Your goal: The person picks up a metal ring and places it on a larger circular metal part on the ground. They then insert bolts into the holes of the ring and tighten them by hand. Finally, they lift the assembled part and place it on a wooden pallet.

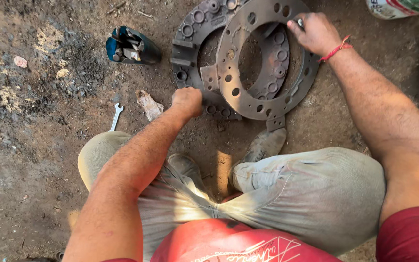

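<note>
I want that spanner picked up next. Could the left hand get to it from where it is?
Probably yes. The left hand rests at the plate's edge, and only bare dirt and a scrap lie between it and the spanner.

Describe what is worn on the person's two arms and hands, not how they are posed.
Both hands are bare: no gloves, rings or watch show. The right hand has a red thread band tied at its wrist. The left hand and wrist carry nothing. Short red sleeves cover only the upper arms.
</note>
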